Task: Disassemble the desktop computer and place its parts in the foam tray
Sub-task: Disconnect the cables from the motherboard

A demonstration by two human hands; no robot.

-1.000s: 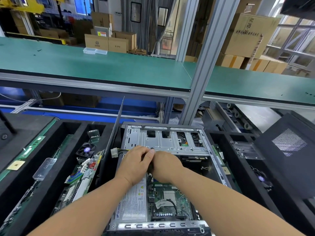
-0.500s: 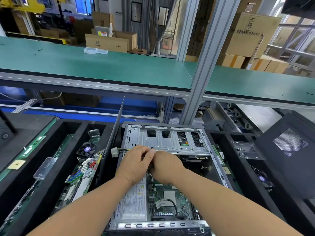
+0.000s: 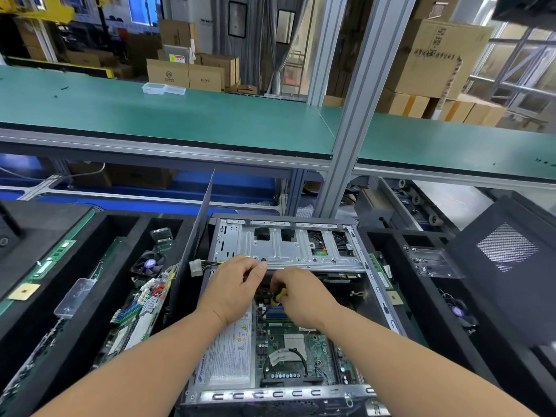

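The open grey metal desktop computer case (image 3: 288, 311) lies between two black foam trays, the left black foam tray (image 3: 99, 236) and the right black foam tray (image 3: 400, 239). Both hands work inside it, just under the silver perforated drive cage (image 3: 288, 248). The left hand (image 3: 231, 288) has its fingers curled, thumb against forefinger, but what they pinch is hidden. The right hand (image 3: 301, 296) grips a small yellow piece (image 3: 278, 296) (too covered to say what it is). The green motherboard (image 3: 294, 350) is partly hidden by the wrists. The case front edge is cut off below.
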